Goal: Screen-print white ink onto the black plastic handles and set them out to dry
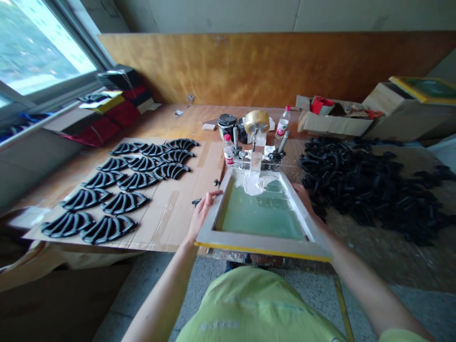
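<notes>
Both hands are on the screen frame at the near edge of the table. The left hand grips the left rail, fingers curled over the top. The right hand sits against the right rail, but it's mostly hidden behind the frame, so I can't tell whether it's closed on it.

The frame looks stiff and fairly light, with a hinge clamp at the far end. The green mesh is the fragile bit, and there's white ink on it up top, so grab the rails only.

Curved black parts lie in rows on cardboard at the left, with a loose pile of them on the right.
</notes>
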`<state>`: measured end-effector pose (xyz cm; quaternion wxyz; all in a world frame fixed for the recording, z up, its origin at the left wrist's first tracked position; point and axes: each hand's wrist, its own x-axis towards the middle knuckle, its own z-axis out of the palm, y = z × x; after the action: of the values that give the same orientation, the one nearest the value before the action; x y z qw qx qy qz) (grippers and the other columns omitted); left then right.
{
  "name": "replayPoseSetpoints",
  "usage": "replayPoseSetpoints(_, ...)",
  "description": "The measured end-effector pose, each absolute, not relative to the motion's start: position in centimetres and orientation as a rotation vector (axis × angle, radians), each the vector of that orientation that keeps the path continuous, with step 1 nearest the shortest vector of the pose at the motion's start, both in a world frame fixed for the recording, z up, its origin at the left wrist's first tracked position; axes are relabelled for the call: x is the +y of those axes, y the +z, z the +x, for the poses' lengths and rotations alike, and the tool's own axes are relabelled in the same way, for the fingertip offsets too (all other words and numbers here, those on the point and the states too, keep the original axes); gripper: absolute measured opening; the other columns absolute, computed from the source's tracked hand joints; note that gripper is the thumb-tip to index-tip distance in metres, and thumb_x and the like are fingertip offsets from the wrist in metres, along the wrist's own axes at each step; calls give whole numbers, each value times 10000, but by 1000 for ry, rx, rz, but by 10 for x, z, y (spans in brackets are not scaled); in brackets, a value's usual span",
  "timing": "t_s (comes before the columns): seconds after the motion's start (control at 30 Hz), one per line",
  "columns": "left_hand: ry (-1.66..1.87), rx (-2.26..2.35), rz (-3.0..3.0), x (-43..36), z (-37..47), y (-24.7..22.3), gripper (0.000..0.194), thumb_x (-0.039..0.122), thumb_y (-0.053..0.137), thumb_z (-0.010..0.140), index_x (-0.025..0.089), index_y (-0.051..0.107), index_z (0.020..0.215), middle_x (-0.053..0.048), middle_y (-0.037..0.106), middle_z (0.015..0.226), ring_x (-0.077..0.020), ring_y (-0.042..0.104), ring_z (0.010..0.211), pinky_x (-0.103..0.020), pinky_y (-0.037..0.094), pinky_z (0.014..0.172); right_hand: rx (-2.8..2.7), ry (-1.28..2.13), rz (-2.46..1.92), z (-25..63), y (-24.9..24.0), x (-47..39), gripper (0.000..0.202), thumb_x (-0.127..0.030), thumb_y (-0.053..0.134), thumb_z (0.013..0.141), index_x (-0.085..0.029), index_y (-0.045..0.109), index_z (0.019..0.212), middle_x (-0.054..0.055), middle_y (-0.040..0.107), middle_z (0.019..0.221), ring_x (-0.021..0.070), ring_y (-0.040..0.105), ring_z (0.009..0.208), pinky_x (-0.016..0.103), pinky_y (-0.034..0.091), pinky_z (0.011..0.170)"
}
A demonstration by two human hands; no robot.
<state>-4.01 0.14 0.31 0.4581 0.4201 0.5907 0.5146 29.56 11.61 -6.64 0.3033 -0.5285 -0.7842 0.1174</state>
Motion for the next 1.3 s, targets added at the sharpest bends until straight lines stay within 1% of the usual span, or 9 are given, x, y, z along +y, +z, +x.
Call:
replayPoseSetpoints(0.1, 1094, 1482, 986, -17, -42, -40, 595, 613, 531, 829, 205, 595, 1258, -38, 675, 915, -156, 596, 717, -243, 474, 608, -2012, 161, -1407, 289, -43, 144, 331, -179, 533, 856, -124, 659, 1157, 141, 618, 1199, 245, 558, 1113, 415, 441, 1007)
replayPoseSetpoints(0.2, 1036, 1510, 957, -20, -41, -82, 719, 566, 588, 800, 219, 440, 1412, -15, 652, 819, -157, 596, 694, -246, 475, 607, -2177, 106, -1252, 238, -26, 169, 553, -170, 665, 785, -174, 525, 1320, 147, 479, 1363, 296, 461, 1234, 451, 395, 1046)
replayPoseSetpoints(0.37, 995, 1605, 964, -17, -39, -108, 660, 539, 586, 803, 219, 497, 1373, -13, 652, 811, -161, 599, 702, -256, 477, 628, -2552, 180, -1291, 175, -30, 172, 178, -101, 576, 818, -159, 628, 978, 118, 650, 953, 248, 569, 953, 341, 449, 852)
replayPoseSetpoints(0.63, 1036, 1649, 946, -20, -37, -106, 595, 514, 596, 808, 206, 563, 1316, -40, 682, 877, -191, 624, 807, -283, 500, 699, -2881, 297, -677, 221, -33, 122, 211, -17, 495, 763, -173, 628, 813, 60, 633, 818, 205, 557, 847, 288, 417, 753)
replayPoseSetpoints(0.77, 1049, 1628, 946, -20, -37, -104, 600, 511, 605, 803, 196, 565, 1312, -48, 689, 882, -197, 630, 810, -286, 504, 695, -2754, 348, -830, 214, -29, 129, 183, -47, 511, 790, -186, 630, 784, 47, 623, 796, 195, 554, 807, 287, 421, 724)
replayPoseSetpoints(0.93, 1026, 1629, 930, -19, -38, -105, 620, 536, 596, 798, 213, 550, 1326, -33, 683, 833, -192, 630, 755, -281, 499, 648, -2674, 251, -822, 210, -49, 110, 277, -15, 479, 808, -168, 661, 948, 90, 648, 937, 231, 545, 976, 337, 442, 835)
replayPoseSetpoints(1.07, 997, 1574, 919, -19, -39, -97, 675, 558, 595, 793, 211, 504, 1365, -28, 678, 820, -182, 623, 722, -267, 488, 617, -2631, 380, -826, 212, -42, 121, 223, -130, 585, 842, -210, 664, 1036, 52, 664, 957, 210, 585, 932, 317, 459, 825)
replayPoseSetpoints(1.23, 1049, 1452, 886, -17, -46, -47, 698, 611, 580, 792, 239, 492, 1376, -31, 687, 867, -182, 621, 732, -257, 488, 599, -2405, 298, -1233, 198, -5, 188, 592, -197, 717, 778, -288, 538, 1335, 44, 669, 1034, 210, 615, 874, 308, 460, 786)
replayPoseSetpoints(1.3, 1087, 1410, 844, -11, -47, -19, 639, 663, 491, 822, 230, 578, 1283, -44, 690, 884, -179, 620, 712, -257, 485, 571, -2302, 253, -1343, 212, 4, 207, 577, -214, 701, 793, -273, 536, 1342, 51, 675, 1023, 212, 615, 871, 311, 451, 794)
